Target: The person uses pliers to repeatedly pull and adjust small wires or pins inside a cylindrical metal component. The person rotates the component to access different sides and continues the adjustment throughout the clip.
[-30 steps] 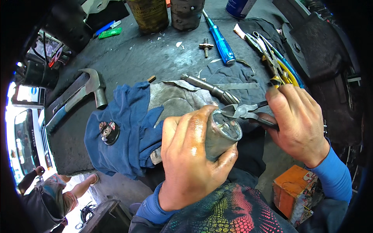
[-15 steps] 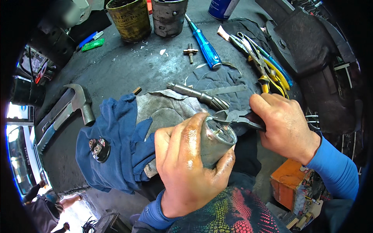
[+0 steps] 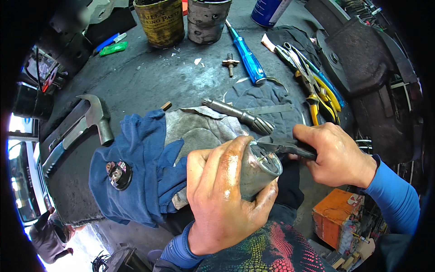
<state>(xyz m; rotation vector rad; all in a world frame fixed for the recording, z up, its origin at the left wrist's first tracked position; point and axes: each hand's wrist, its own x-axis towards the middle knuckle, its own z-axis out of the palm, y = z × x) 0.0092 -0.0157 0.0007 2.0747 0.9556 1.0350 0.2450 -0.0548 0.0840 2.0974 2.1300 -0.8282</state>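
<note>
My left hand (image 3: 222, 190) wraps round a grey metal cylinder (image 3: 256, 177), whose open end tilts toward the right. Thin wire-like bits show inside its mouth, too small to make out fully. My right hand (image 3: 337, 156) is closed round a pair of pliers (image 3: 285, 147) with dark handles. Their jaws reach over the far rim of the cylinder, close to my left fingertips; whether they grip anything is hidden. Just beyond lies a steel shaft with a spiral-toothed end (image 3: 240, 116), on a grey cloth (image 3: 195, 124). A round black cap with metal terminals (image 3: 119, 175) rests on a blue cloth (image 3: 145, 149).
A claw hammer (image 3: 97, 120) lies at left. Farther back are a blue screwdriver (image 3: 249, 59), a small threaded part (image 3: 230, 65), two grimy cups (image 3: 161, 25) and a blue can (image 3: 268, 11). Yellow-handled pliers (image 3: 324, 97) lie right; an orange box (image 3: 335, 213) stands below. Another person (image 3: 50, 235) appears lower left.
My right hand has turned the pliers, so the jaws now appear edge-on and reach over the rim. The left hand keeps its hold. The whole view has shifted slightly.
</note>
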